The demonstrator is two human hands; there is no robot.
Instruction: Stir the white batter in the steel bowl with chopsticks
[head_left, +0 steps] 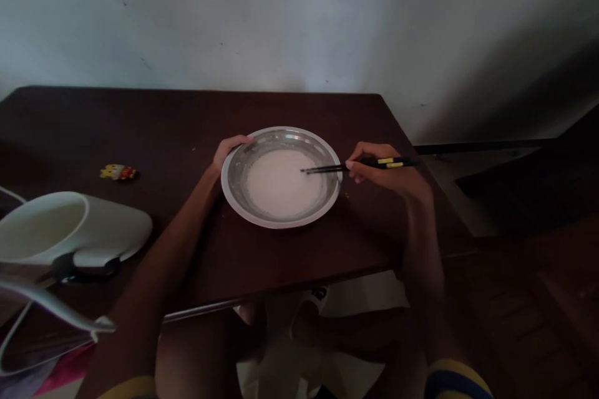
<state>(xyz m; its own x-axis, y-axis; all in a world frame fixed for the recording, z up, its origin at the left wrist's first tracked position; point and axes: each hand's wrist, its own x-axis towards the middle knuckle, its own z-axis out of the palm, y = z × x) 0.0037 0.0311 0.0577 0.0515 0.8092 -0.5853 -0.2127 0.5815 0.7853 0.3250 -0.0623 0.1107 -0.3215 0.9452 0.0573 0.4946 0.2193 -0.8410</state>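
Note:
A round metal bowl [239, 212] sits on the dark table, with a pale, whitish mixture [281, 184] inside it. My left hand [229, 148] grips the bowl's far left rim, its fingers partly hidden by the bowl. Between the fingers of my right hand [381, 167] is a pair of black chopsticks [327, 168] with yellow bands near the upper ends. The chopsticks reach over the right rim, and their tips are at the surface of the mixture.
A dark brown table [290, 262] stands against a pale wall [262, 19]. On its left are a white container [116, 224] with a black part and a small yellow, red and white figure [118, 171]. A white cord [14, 333] hangs at the lower left.

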